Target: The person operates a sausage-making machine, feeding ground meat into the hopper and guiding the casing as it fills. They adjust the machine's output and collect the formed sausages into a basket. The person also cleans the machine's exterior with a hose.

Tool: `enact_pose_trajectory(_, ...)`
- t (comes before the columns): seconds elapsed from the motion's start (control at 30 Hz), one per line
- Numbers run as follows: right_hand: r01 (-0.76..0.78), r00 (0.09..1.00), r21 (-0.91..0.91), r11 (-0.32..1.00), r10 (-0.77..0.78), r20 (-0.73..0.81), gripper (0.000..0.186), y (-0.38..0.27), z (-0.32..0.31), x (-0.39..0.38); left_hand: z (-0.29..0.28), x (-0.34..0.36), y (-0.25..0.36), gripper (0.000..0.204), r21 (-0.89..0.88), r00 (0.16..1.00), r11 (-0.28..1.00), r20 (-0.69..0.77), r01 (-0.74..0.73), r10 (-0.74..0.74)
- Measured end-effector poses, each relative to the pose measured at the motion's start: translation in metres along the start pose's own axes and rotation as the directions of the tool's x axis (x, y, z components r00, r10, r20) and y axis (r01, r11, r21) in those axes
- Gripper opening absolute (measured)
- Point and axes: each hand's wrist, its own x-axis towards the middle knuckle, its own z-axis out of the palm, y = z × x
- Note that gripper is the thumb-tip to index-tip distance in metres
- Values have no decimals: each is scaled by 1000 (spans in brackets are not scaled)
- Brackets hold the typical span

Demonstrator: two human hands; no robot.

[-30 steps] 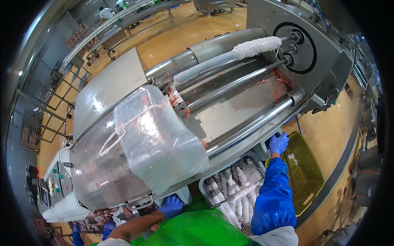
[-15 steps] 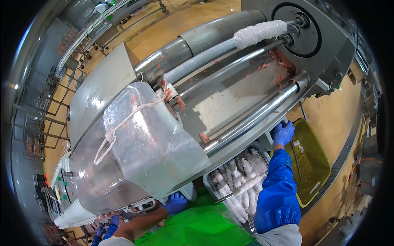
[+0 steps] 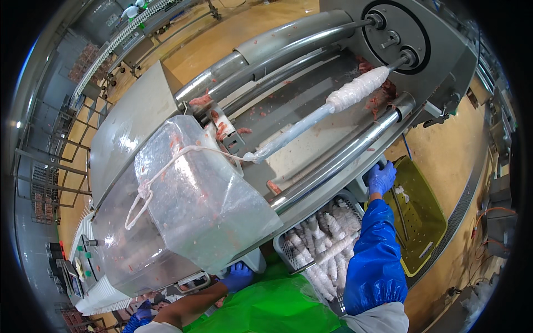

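Observation:
My left hand (image 3: pixel 237 276), in a blue glove, curls round a grey bracket (image 3: pixel 254 261) on the machine's near edge; its fingertips are partly hidden. In a matching glove, my right hand (image 3: pixel 381 178) grips a second grey bracket (image 3: pixel 360 188) farther right. Beyond it, a rod on the round end plate (image 3: pixel 396 39) carries a bunched white wrap (image 3: pixel 358 89) and a pale sleeve (image 3: pixel 297 127). The sleeve's knotted end joins a white cord (image 3: pixel 183 149) lying over a clear plastic cover (image 3: pixel 208 183).
A grey crate (image 3: pixel 286 252) of white-wrapped rolls (image 3: pixel 327 244) stands below the machine, beside an olive crate (image 3: pixel 433 213). Red meat scraps (image 3: pixel 200 99) lie about the rods. Another person's gloved hand (image 3: pixel 143 312) is at lower left, by meat pieces.
The end plate has turned, bringing the rod with the white wrap down and nearer to me. The pale sleeve now hangs from the cord by its knotted end. Both my hands have stayed in place.

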Motion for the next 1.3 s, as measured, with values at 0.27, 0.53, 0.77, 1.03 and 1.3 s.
enact_pose_trajectory(0.27,23,1000,12,1000,-23,-1,38,3,2,0,0,3,-3,37,8,990,1000,136,-23,22)
enact_pose_trajectory(0.53,42,999,36,998,-42,-8,40,1,-1,-1,16,6,1,35,-42,994,997,90,71,-67)
enact_pose_trajectory(0.77,8,1000,20,1000,-8,22,41,-3,-7,-1,11,8,-1,37,-19,989,999,146,37,-34)
enact_pose_trajectory(1.03,4,998,20,1000,-5,60,40,-6,-13,-4,-6,7,4,40,-83,979,994,200,68,-50)
enact_pose_trajectory(1.3,-18,997,-2,1000,18,79,35,-9,-19,-6,-14,4,2,42,-142,983,987,179,76,-50)
